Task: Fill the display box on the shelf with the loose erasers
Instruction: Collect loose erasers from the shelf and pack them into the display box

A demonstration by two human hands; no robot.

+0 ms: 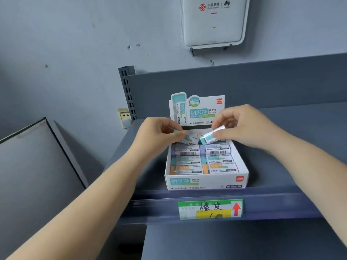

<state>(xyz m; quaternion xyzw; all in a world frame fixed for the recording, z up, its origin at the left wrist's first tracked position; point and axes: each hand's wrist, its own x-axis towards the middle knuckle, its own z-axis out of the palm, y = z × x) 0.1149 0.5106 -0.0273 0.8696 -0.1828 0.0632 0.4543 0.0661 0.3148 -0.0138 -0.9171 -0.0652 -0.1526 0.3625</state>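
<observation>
There is one camera, worn on the person's head; it looks forward and down at the shelf (281, 132) from close by; both arms reach out from the bottom corners; the wall (75, 44) behind fills the top.

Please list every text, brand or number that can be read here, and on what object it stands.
"纳米净 ERASER", "橡皮擦 VP195", "deli": upright back panel of the white cardboard display box.
"纳米净", "36": box front wall.
"中国联通", Huawei logo: white wall-mounted router.
Handwritten "橡皮", red arrow: green and yellow shelf price tag.
Eraser sleeves and barcodes, also on those each hand holds: too blurred.
</observation>
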